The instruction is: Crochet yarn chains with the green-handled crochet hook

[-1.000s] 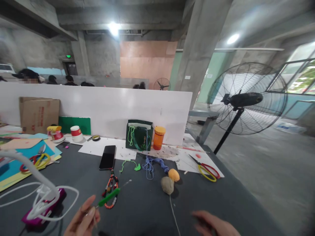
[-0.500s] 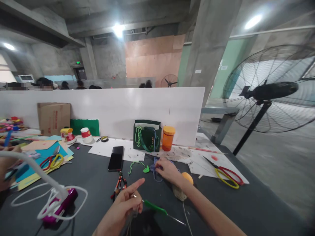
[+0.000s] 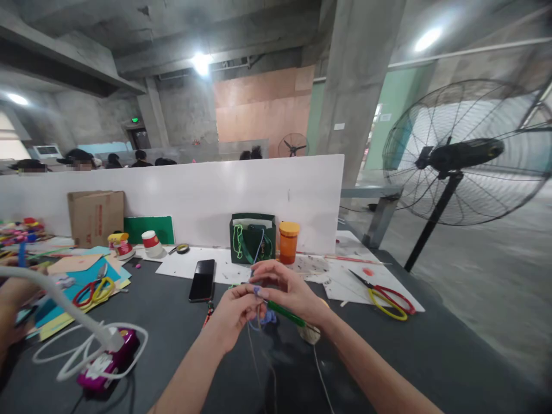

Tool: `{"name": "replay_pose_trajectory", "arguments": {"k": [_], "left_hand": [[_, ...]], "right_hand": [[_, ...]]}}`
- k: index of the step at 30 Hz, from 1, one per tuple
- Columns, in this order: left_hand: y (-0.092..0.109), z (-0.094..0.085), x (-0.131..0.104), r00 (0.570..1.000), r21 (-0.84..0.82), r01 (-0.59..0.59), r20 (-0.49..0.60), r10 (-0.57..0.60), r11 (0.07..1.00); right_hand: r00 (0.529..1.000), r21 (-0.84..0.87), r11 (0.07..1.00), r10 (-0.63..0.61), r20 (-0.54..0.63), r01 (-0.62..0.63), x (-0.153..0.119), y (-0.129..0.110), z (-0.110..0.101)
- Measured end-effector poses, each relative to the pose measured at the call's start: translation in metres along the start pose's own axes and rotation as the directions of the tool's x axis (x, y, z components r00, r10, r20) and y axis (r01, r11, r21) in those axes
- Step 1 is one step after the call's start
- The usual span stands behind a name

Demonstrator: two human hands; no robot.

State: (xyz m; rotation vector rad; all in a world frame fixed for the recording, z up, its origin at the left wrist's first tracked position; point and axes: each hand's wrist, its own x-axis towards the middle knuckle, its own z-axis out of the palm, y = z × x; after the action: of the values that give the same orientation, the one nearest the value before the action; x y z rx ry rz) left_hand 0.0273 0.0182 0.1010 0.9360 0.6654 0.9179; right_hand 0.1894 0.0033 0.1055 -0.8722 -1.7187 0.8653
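Your left hand (image 3: 235, 310) and right hand (image 3: 290, 290) meet above the middle of the counter (image 3: 431, 356), both pinched on blue yarn (image 3: 259, 299); the right also grips a green hook (image 3: 284, 313). A phone (image 3: 202, 280) and a green bag (image 3: 252, 238) lie toward the far edge.

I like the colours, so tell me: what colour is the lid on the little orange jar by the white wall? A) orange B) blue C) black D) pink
A: the orange jar, standing beside the green bag against the white partition, wears a lighter orange lid.
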Motion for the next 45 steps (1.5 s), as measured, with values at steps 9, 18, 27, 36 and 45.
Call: {"name": "replay_pose_trajectory", "arguments": {"k": [9,18,27,36,45], "left_hand": [[0.054,-0.009,-0.031,0.987,-0.080,-0.024,-0.160,0.011,0.997],[0.083,-0.024,-0.045,0.916,-0.243,-0.253,-0.372,0.151,0.936],[0.086,-0.008,-0.042,0.901,-0.272,-0.300,-0.397,0.177,0.914],[0.103,0.007,-0.041,0.887,-0.253,-0.351,-0.399,0.233,0.902],[0.134,0.045,-0.030,0.902,-0.175,-0.381,-0.284,0.324,0.908]], "right_hand": [[0.943,0.042,0.983,0.160,0.291,-0.180,-0.024,0.013,0.019],[0.979,-0.176,0.969,0.190,0.079,-0.174,-0.061,0.043,-0.010],[0.958,-0.222,0.935,0.285,0.015,-0.275,-0.076,0.063,-0.013],[0.960,-0.188,0.941,0.277,-0.041,-0.280,-0.084,0.059,-0.015],[0.976,-0.111,0.973,0.188,-0.110,-0.200,-0.072,0.055,-0.004]]}}
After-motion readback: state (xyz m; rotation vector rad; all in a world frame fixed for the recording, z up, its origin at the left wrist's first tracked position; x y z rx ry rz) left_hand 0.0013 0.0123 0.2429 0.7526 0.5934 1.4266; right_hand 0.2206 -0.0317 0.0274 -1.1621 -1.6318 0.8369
